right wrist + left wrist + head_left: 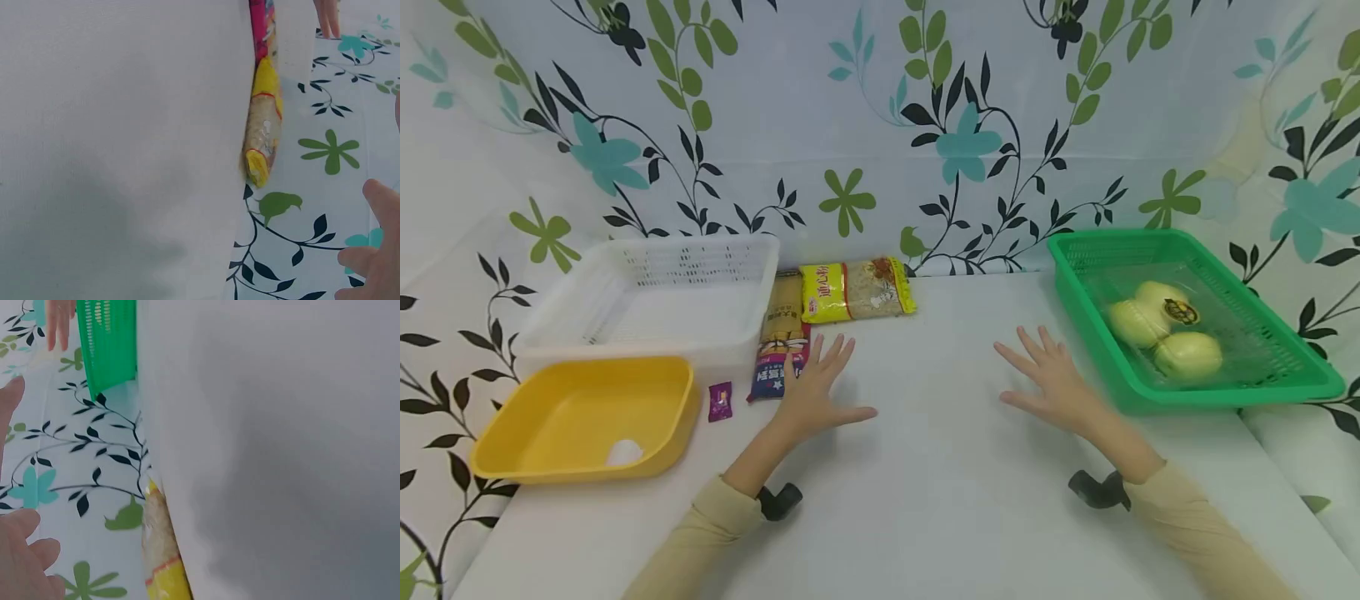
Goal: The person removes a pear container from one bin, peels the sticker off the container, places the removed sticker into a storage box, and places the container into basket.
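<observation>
My left hand (814,398) is held over the white table with its fingers spread and nothing in it. In the head view its fingertips overlap the edge of a gold, blue and pink packet (775,354). Just beyond lies a yellow packet (857,290) with a see-through middle, also visible in the left wrist view (164,544) and right wrist view (264,122). To the left of that hand is a small purple wrapped packet (719,402). My right hand (1056,390), likewise spread and holding nothing, is nearest the green basket (1150,398).
Inside the green basket, pale yellow-green round fruits (1187,357) sit under clear wrap with a dark label. A white basket (730,346) stands at the back left, behind a yellow tray (580,471) containing a small white piece (623,452). Leaf-patterned cloth (865,108) rises behind the table.
</observation>
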Demonstrator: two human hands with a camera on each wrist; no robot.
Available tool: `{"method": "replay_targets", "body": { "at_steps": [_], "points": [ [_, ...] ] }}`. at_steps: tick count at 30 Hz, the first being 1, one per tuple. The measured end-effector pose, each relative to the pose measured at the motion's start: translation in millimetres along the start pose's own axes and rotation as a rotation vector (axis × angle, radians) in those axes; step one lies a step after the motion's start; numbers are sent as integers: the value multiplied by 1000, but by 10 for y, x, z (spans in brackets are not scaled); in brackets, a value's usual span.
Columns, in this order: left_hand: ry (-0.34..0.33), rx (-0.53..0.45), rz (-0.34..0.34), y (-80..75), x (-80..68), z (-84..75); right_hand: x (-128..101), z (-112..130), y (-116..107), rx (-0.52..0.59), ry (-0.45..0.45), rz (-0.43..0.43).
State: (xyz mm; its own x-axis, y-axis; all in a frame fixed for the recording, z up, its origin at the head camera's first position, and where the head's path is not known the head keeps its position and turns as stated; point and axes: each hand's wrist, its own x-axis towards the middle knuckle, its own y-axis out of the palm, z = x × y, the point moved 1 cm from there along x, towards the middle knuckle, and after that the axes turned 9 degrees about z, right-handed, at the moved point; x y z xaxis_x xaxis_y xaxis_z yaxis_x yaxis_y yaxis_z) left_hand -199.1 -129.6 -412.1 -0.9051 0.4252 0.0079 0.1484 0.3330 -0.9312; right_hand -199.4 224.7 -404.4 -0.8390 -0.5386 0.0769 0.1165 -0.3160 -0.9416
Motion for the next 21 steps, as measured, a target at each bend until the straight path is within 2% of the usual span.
{"method": "replay_targets", "body": {
  "at_steps": [3,9,16,21],
  "points": [
    [19,-28,7,20,43,-141,-53,-27,-14,17,21,-4],
    [62,-90,-16,39,274,-470,-132,-144,-183,39,46,-66],
    [153,-267,-25,184,557,-899,-313,-295,-397,128,61,-173],
    [212,-377,-29,230,726,-1208,-414,-375,-413,244,79,-237]
  ]
}}
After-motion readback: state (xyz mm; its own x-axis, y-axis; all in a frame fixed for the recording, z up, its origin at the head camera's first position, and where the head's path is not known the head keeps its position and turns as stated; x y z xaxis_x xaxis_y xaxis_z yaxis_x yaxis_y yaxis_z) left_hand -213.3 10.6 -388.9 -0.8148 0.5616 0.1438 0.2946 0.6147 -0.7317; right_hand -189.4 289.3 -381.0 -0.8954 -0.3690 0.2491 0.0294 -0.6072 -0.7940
